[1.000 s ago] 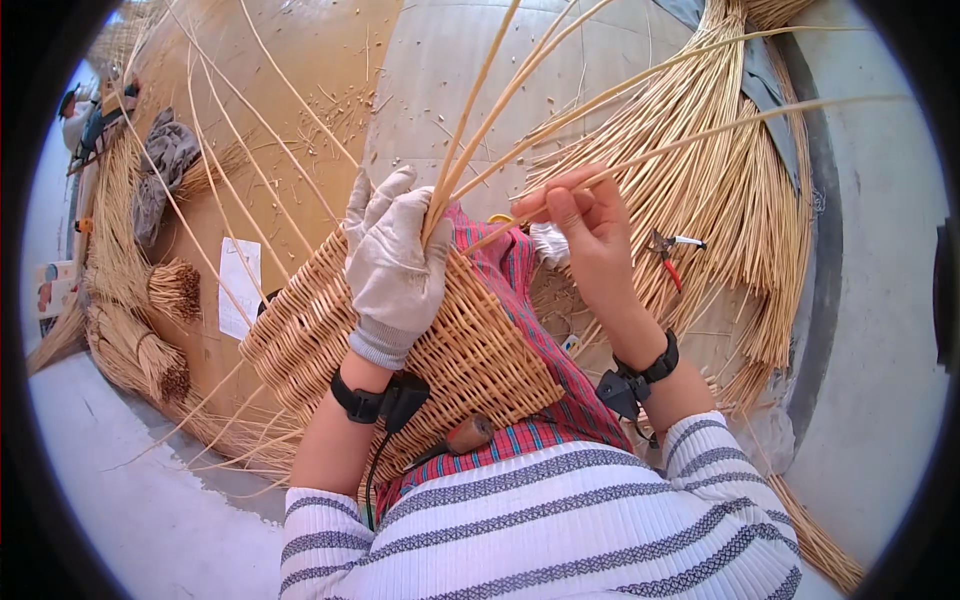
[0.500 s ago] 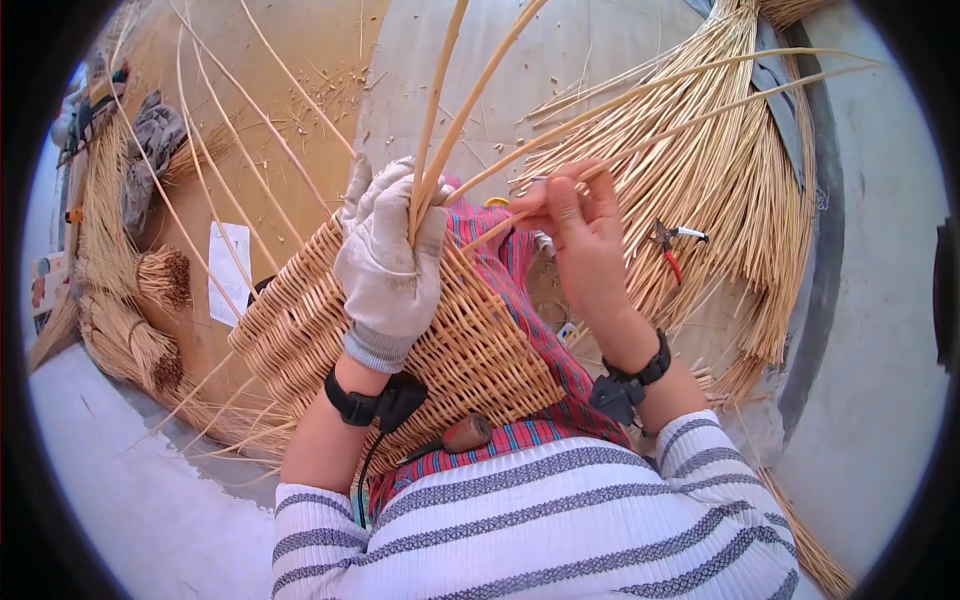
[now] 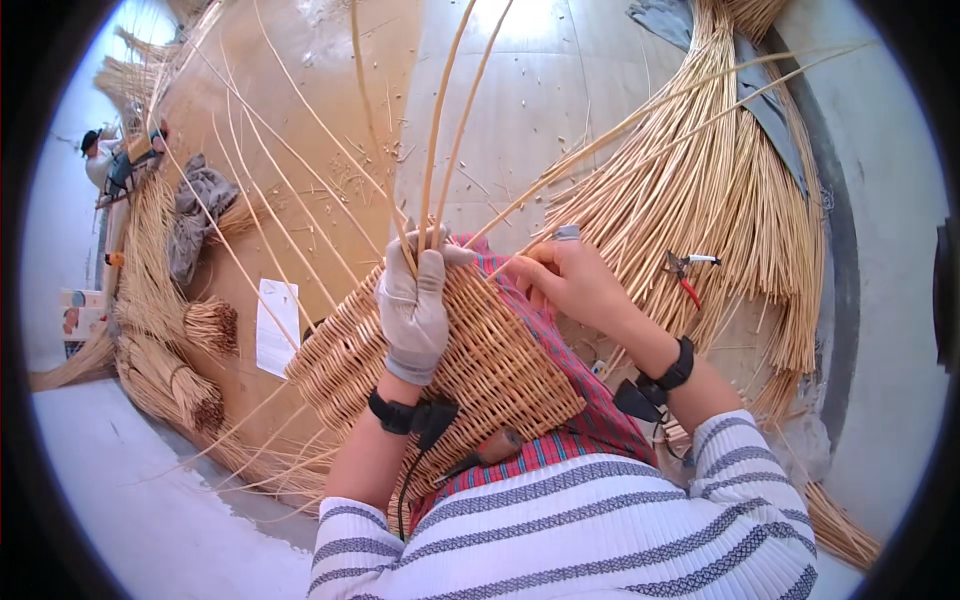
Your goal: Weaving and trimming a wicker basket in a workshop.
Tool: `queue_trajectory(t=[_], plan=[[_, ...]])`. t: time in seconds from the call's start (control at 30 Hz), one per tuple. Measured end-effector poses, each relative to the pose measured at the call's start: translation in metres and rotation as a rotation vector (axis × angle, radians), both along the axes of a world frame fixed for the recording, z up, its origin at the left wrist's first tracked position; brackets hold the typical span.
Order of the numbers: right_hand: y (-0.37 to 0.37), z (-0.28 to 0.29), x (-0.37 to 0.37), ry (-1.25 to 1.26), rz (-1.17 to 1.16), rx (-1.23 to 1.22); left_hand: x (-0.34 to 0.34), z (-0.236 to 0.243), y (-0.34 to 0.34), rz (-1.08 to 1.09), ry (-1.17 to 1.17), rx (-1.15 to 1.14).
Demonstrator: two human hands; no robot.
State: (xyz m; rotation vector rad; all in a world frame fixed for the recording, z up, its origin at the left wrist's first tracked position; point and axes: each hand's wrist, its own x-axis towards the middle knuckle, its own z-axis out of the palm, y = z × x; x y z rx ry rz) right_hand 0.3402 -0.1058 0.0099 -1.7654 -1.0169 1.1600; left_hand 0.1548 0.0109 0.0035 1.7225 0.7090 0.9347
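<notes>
A woven wicker piece [image 3: 500, 370] rests tilted across my lap over a red checked cloth [image 3: 612, 410]. Long wicker rods [image 3: 437, 140] rise from its upper edge and fan out. My left hand [image 3: 413, 315], in a white glove, is closed round the bases of upright rods at that edge. To its right, my right hand [image 3: 580, 285], bare with a grey cover on one finger, pinches a slanting rod [image 3: 540, 195] close to the weave; its fingertips are partly hidden. A wooden-handled tool [image 3: 500, 446] lies at the wicker's lower edge, against my body.
A big spread of loose rods [image 3: 690, 160] covers the right floor, with red-handled pruning shears [image 3: 684, 277] on it. At left lie tied bundles [image 3: 165, 370], a white paper sheet [image 3: 277, 325] and a grey cloth [image 3: 200, 215]. Another person [image 3: 98, 155] sits far left.
The right hand has turned palm-down and lowered toward the wicker edge, still with a rod. The left hand keeps its grip, and its upright rods have spread. The whole view has shifted.
</notes>
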Motion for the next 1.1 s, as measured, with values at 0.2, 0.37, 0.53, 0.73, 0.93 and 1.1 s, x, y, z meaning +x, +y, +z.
queue_trajectory(t=[0.2,0.37,0.53,0.73,0.93,1.1], plan=[[0.033,0.021,-0.028,-0.147,-0.226,0.589,0.001,0.013,-0.017,-0.057,-0.132,-0.198],[0.041,0.060,-0.044,-0.252,-0.305,0.437,-0.002,0.002,-0.018,-0.008,0.064,0.023],[0.036,0.036,-0.014,0.090,-0.188,0.681,-0.006,-0.006,-0.012,-0.020,0.172,0.362],[-0.048,-0.008,0.035,0.371,-0.468,0.496,0.010,0.001,-0.011,0.029,0.236,0.481],[-0.054,-0.041,0.025,0.348,-0.508,0.484,0.012,0.004,-0.008,-0.033,0.275,0.663],[-0.055,-0.051,0.021,0.380,-0.501,0.435,0.010,0.005,-0.009,-0.080,0.281,0.606]])
